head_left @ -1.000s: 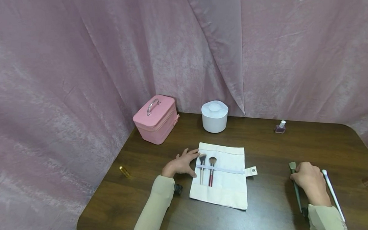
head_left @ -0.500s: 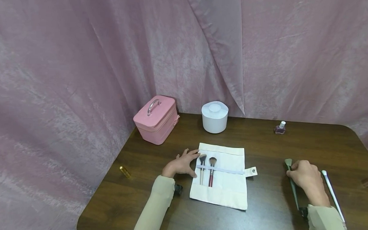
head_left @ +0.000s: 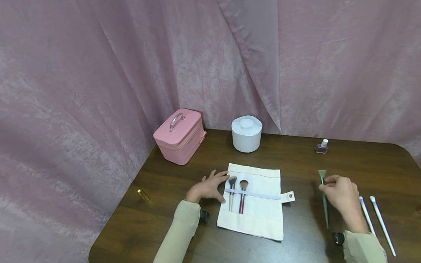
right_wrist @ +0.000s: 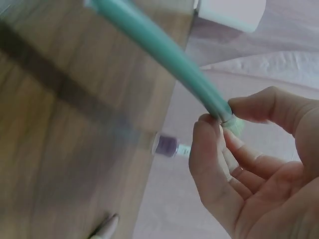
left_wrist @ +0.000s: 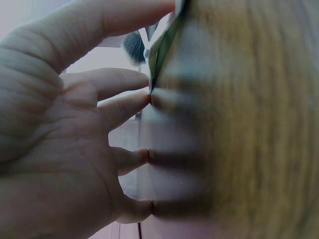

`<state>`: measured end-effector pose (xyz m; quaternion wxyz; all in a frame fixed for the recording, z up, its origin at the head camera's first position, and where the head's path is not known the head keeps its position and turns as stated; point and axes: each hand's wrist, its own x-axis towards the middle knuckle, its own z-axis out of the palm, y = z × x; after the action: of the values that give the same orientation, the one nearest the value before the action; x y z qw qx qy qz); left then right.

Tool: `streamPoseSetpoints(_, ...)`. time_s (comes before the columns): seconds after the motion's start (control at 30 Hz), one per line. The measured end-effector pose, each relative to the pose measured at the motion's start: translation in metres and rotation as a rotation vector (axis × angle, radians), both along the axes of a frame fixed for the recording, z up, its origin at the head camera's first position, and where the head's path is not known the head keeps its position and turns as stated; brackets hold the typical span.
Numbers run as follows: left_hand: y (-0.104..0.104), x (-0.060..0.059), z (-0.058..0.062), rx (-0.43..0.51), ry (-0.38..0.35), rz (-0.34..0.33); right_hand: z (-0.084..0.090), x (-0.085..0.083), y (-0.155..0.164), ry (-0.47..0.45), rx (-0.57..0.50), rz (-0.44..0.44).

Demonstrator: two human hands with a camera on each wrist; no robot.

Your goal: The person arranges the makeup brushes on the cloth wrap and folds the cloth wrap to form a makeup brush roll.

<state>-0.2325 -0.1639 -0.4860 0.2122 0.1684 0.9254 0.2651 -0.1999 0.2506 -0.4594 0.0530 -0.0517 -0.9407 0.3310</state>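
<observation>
no text, label, brand, number or sign can be read on anything in these views, neither on the table's things nor on the curtain behind them.

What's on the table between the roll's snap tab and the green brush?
Nothing: in the head view, bare table separates the snap tab from the green brush.
</observation>
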Motion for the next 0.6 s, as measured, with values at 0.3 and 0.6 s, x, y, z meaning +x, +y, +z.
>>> streamPoseSetpoints(0.3, -0.001, -0.001, 0.000, -0.006, 0.009, -0.015, 0.007, -0.010, -0.026, 0.099, -0.041, 0.003)
streamPoseSetpoints(0.6, 0.000, 0.001, 0.000, 0.004, -0.012, 0.001, 0.020, -0.017, -0.047, 0.210, -0.095, -0.016)
